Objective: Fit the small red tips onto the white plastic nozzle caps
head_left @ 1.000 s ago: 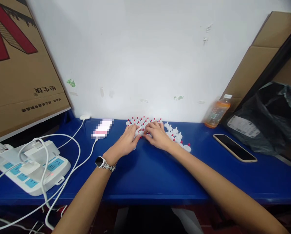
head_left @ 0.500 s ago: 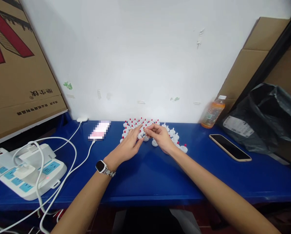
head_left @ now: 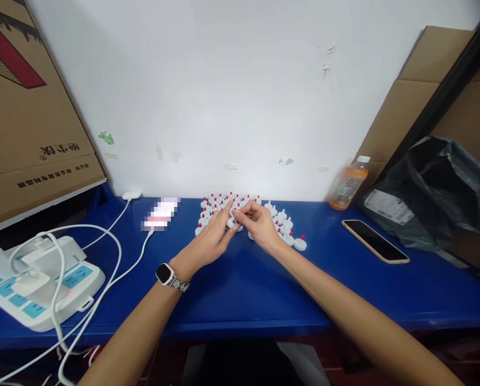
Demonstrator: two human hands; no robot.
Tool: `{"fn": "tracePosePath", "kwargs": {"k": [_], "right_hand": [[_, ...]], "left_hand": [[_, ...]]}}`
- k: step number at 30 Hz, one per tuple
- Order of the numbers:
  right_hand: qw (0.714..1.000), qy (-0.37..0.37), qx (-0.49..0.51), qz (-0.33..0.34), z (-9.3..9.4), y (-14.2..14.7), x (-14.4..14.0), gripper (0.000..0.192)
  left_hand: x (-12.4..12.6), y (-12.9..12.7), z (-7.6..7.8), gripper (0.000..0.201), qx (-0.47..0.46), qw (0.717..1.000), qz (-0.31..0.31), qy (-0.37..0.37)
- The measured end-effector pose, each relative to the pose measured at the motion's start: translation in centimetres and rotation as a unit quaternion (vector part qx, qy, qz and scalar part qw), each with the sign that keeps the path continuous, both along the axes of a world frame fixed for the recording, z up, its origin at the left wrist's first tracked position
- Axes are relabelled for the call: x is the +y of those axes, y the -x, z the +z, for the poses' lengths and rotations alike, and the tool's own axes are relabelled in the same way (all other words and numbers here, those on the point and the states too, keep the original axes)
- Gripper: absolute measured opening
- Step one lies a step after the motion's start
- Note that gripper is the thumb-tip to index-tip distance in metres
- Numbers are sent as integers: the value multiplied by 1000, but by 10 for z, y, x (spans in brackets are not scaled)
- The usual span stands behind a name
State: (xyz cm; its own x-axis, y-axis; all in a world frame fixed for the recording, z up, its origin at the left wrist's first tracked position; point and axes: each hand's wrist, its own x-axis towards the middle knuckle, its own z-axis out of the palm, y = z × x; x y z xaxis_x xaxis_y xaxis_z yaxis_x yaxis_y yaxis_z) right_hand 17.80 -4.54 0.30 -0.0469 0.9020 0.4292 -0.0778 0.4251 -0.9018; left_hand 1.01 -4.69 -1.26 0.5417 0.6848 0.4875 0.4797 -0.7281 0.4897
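Since half a second ago both hands have drawn slightly closer, and the small white piece now sits pinched between their fingertips just above the blue table (head_left: 244, 289). The left hand (head_left: 208, 244) reaches in from 7 o'clock, fingers narrowed on the white piece (head_left: 232, 221). The right hand (head_left: 258, 225) comes from 4 o'clock and nips the same piece from the other side. The piece is too small to tell which way it points or how its long axis runs.

Around the fingertips, from 9 o'clock round to 3 o'clock, stands a cluster of white caps with red tips (head_left: 219, 203), tips pointing up, resting on the table near the wall. A few more caps (head_left: 290, 236) lie just beside the right wrist at 3 o'clock.

A wristwatch (head_left: 165, 273) sits on the left wrist. Farther at 9 o'clock are a white cable (head_left: 119, 271) and a power strip (head_left: 43, 292). Well apart at 3 o'clock lies a phone (head_left: 374, 241), with an orange bottle (head_left: 346, 185) at 2 o'clock against the wall and a black bag (head_left: 436, 187) beyond.
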Motion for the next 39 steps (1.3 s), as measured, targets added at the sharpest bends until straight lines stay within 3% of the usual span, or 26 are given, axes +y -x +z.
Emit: {"fn": "tracePosePath", "kwargs": {"k": [5,8,10,13,15,18,20,24,26,29,34,37,39], "right_hand": [[998,-14,-51,29,-1,-6,2,38],[979,-77,-186,-17,1,-12,0,20],[943,-114,-310,-34,1,-16,-1,9],[867,-164,-471,-14,0,-18,3,8],[821,-194,-537,-20,-2,-18,8,9],[780,-198,-591,-61,-3,-17,16,8],[774,-184,-599,-87,-3,-19,17,6],[822,-139,-533,-147,7,-36,15,18],[831,-113,-511,-190,15,-53,19,17],[809,-48,-533,-244,23,-83,39,20],[734,62,-620,-269,16,-111,89,24],[739,66,-619,-256,12,-111,102,15],[750,55,-607,-256,15,-108,96,16]], "left_hand": [[-2,3,4,75,17,1000,15,15],[0,10,9,96,-4,998,58,15],[3,16,12,94,-20,997,67,21],[7,20,15,77,-40,995,81,41],[9,20,15,70,-54,993,97,50],[8,17,15,66,-60,991,109,55],[7,15,16,65,-54,991,112,59],[5,12,18,59,-41,992,109,49],[7,6,21,55,-33,994,102,19],[14,-11,26,49,-9,996,83,-24],[31,-54,28,41,33,996,66,-58],[37,-66,25,39,42,994,67,-71],[37,-63,24,39,36,994,67,-77]]}}
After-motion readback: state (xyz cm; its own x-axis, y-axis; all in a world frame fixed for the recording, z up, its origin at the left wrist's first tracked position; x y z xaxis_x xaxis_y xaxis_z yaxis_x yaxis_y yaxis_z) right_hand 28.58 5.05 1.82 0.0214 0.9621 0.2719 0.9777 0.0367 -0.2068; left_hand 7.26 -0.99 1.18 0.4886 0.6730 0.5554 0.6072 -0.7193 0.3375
